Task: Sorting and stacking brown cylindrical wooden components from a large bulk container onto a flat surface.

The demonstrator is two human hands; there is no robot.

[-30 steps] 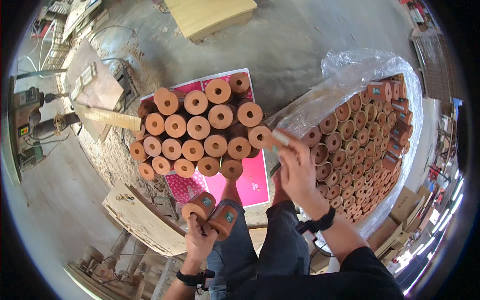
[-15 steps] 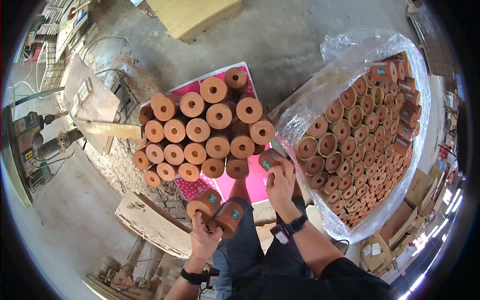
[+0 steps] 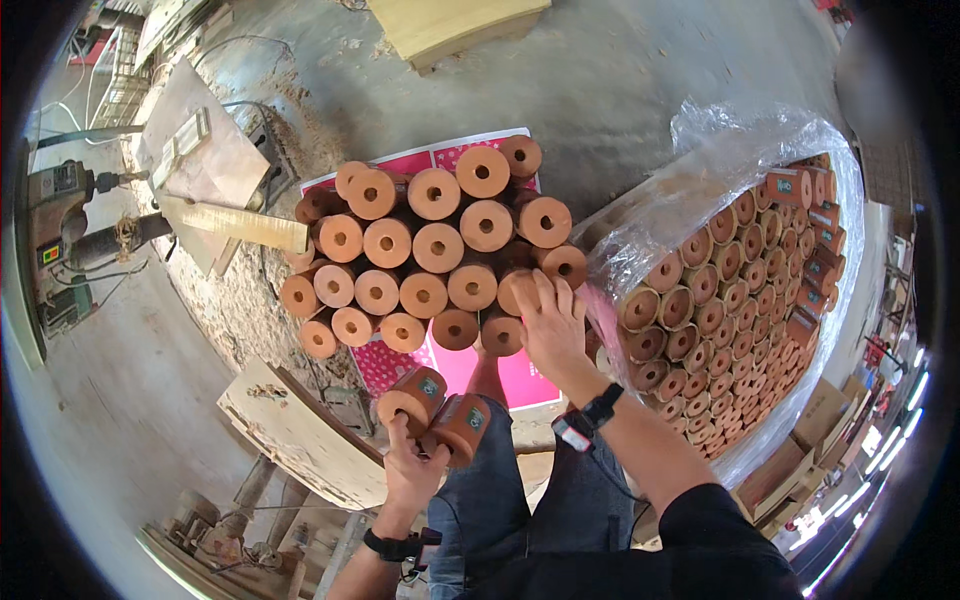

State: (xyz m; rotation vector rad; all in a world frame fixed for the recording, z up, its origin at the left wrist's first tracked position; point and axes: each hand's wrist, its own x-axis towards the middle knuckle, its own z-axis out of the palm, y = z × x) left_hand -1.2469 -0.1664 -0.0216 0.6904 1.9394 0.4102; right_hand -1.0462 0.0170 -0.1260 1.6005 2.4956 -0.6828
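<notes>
On our rt, the clear wrap (image 3: 665,215), open on top, holds many cyls (image 3: 705,290) packed tight, holes facing us; a few along its rt edge show labelled sides. The stack (image 3: 420,248) sits on the pink sheet (image 3: 530,375), which juts out past it on near & far sides. Grey floor (image 3: 620,80) runs beyond the stack, w/ a yellow board (image 3: 450,30) at far edge. Our L hand (image 3: 412,480) pinches 2 labelled cyls, fingertips at their holes, nr our L knee. Our R hand (image 3: 552,330) curls fingers over a cyl at the stack's rt side; can't tell if it's gripped or just touched.
</notes>
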